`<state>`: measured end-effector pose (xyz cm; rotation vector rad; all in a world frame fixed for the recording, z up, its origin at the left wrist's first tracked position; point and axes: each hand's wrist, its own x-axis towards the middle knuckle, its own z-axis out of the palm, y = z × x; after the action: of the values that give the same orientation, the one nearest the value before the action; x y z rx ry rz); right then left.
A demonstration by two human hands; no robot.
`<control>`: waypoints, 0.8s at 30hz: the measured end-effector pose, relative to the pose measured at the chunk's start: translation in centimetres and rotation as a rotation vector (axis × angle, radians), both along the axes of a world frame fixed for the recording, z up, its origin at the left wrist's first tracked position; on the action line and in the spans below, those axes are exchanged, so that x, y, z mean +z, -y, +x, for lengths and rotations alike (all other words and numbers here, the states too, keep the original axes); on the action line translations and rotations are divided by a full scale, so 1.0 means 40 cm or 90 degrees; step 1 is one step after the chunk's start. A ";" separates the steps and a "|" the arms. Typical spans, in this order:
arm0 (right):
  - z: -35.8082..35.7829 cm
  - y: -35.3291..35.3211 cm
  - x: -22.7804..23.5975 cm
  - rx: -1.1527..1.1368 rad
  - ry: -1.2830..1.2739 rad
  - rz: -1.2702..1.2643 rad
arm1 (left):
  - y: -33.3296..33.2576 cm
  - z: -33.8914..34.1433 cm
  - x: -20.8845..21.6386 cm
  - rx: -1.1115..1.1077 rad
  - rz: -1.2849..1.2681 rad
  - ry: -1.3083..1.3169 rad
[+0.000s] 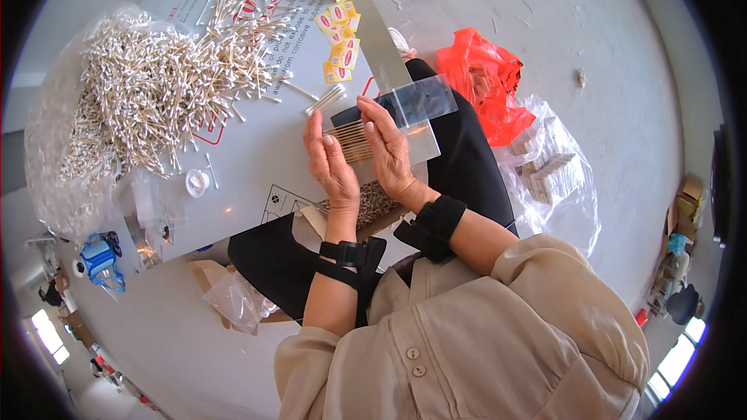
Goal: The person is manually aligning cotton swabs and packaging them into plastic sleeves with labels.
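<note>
A flat row of cotton swabs [352, 140] spans the gap between my two hands at the table's near right edge. My left hand [334, 167] cups the left ends, fingers long and thumb resting on the row. At the right ends, my right hand [387, 148] curls its fingers over the swabs and presses with its thumb. Just beyond my left fingertips lies a small bunch of swabs [327, 99]. Flat clear plastic bags [420, 101] lie beyond my right hand, over a dark patch at the table edge. The swabs' tips are hidden by my hands.
A large heap of loose swabs [156, 85] spills from a clear bag on the steel-coloured table [257, 163]. Yellow cards [340, 39] lie at the far edge. A white round lid [197, 183] sits nearer. Right, a red bag [482, 82] and clear bag of packs [552, 171] are on the floor.
</note>
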<state>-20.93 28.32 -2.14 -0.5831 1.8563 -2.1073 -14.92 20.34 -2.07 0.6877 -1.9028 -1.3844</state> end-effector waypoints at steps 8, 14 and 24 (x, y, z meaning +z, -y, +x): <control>-0.079 -0.009 -0.022 -0.046 0.013 -0.008 | -0.045 -0.069 -0.011 0.011 -0.014 -0.014; -0.106 -0.029 -0.012 -0.068 0.046 0.012 | -0.052 -0.105 -0.010 -0.002 -0.032 -0.020; -0.223 -0.151 0.063 0.241 -0.297 0.299 | -0.025 -0.037 0.040 -0.224 -0.459 0.340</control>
<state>-29.85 34.37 0.37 -1.2545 2.1584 -1.3069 -16.38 21.35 -0.46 0.3800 -2.8244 -0.6069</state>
